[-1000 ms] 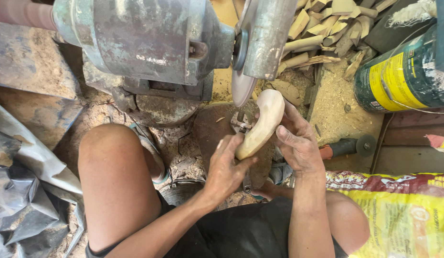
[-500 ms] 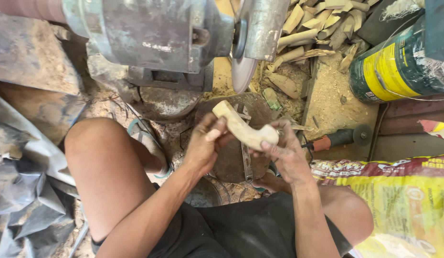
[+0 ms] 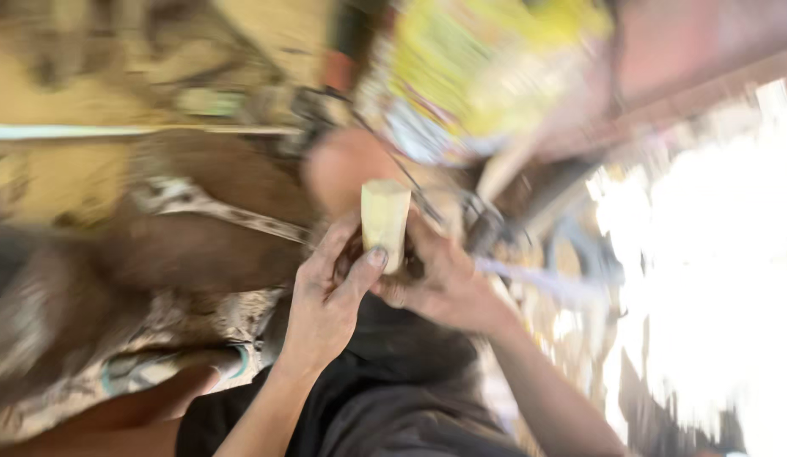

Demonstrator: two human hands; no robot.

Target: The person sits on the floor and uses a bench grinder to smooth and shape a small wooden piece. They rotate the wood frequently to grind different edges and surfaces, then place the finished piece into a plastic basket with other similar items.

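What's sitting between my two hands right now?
In the head view, a pale wood piece stands upright between the left hand and right hand; both grip its lower end.

A: Which areas are unreadable?
B: Motion blur smears the whole background; the yellow bag (image 3: 487, 76) is indistinct. The wooden piece's (image 3: 385, 220) lower end is hidden between both hands.

Pale yellowish wood block (image 3: 384, 222) — black shorts (image 3: 385, 398) (yellow-green sack (image 3: 470, 76) behind).
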